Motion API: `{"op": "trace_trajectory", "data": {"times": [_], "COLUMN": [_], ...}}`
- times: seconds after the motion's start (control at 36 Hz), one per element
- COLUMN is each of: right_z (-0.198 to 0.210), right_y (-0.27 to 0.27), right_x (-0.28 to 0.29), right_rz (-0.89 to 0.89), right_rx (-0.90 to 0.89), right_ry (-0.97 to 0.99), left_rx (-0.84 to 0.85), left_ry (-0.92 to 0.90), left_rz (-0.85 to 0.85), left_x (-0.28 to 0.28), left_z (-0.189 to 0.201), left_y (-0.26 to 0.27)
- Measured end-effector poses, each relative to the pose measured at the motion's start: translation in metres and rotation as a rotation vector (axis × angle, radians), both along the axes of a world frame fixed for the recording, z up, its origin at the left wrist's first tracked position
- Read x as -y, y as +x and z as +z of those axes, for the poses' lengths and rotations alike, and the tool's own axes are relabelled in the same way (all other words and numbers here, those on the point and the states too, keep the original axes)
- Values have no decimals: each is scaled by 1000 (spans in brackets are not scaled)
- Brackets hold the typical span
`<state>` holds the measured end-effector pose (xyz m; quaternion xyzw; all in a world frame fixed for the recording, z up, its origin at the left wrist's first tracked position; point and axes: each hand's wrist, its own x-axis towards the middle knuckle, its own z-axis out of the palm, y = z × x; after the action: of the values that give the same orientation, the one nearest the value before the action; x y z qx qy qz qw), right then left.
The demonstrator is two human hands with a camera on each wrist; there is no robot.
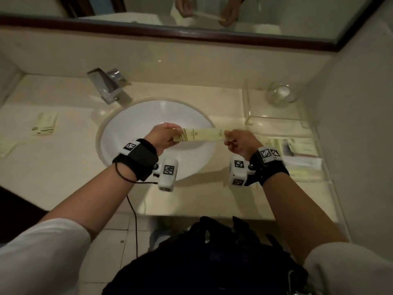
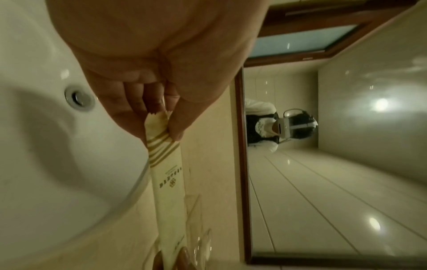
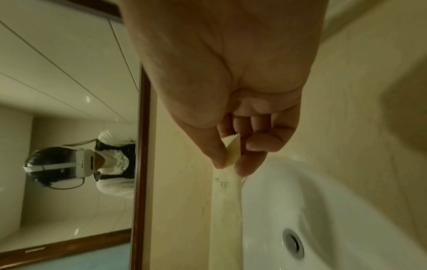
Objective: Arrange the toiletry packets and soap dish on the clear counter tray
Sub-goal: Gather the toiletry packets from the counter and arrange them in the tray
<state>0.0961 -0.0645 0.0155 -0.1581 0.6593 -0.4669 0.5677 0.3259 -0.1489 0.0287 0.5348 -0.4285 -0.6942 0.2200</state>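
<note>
A long pale-yellow toiletry packet with gold stripes at one end stretches level above the white sink basin. My left hand pinches its striped end between thumb and fingers. My right hand pinches the plain serrated end. The clear counter tray lies on the counter to the right, with several packets in its near half. A round glass soap dish sits in the tray's far part.
A chrome faucet stands behind the basin. More packets lie on the counter at the left, and another at the far left edge. A mirror with a dark wood frame runs along the back wall.
</note>
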Motion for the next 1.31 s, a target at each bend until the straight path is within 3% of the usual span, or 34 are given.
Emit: {"op": "trace_trajectory", "data": {"times": [0.31, 0.53, 0.83, 1.0, 1.31], "right_z": [-11, -31, -45, -54, -52], "right_y": [-128, -184, -205, -215, -222], "right_x": [-92, -133, -162, -167, -169], "right_rz": [-111, -65, 74, 176, 255], "right_rx": [-189, -395, -590, -743, -824], "right_ry": [43, 151, 184, 201, 205], "left_rx": [58, 101, 323, 360, 364], "left_ry": [23, 2, -158, -160, -175], "left_rz": [-221, -346, -455, -510, -505], "left_x": [-59, -88, -103, -105, -103], "left_z": [-22, -38, -53, -51, -57], "left_y": [-145, -206, -229, -234, -234]}}
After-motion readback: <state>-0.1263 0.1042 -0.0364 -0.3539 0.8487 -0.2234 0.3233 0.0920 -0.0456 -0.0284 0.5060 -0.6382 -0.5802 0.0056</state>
